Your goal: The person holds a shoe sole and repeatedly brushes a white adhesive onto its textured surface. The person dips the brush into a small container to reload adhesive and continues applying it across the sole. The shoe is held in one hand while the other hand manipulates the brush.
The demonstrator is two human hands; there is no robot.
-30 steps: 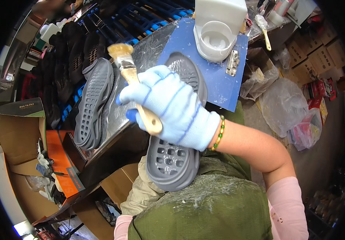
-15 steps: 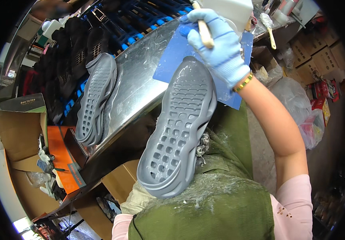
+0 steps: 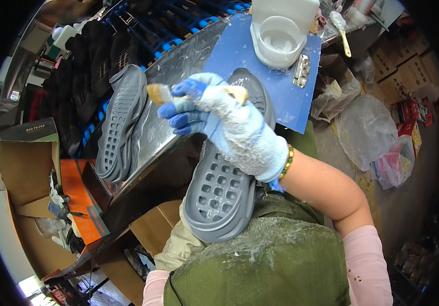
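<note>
My right hand [image 3: 229, 117], in a pale blue knit glove with darker blue fingertips, is closed around a paint brush [image 3: 160, 95]. The bristles point left, and the end of the handle shows beside the thumb side. Beneath that hand lies a grey shoe sole [image 3: 218, 191], its wet-looking grid of square recesses facing up and its middle covered by the glove. The sole's heel end is at my green apron [image 3: 270, 260]; its toe overlaps a blue board [image 3: 293, 104]. My left hand does not show. Another grey sole [image 3: 122, 122] rests on the metal table to the left.
On the blue board stands a white plastic container [image 3: 282, 43] with a cup-like opening, near a metal clip [image 3: 301, 70]. A second brush [image 3: 342, 35] lies at the far right. Black shoe uppers [image 3: 84, 71], an open cardboard box [image 3: 28, 168] and plastic bags [image 3: 367, 130] surround the table.
My right hand has swung down and left with the brush, from beside the white container to above the sole. The brush now points left, and the sole has shifted slightly.
</note>
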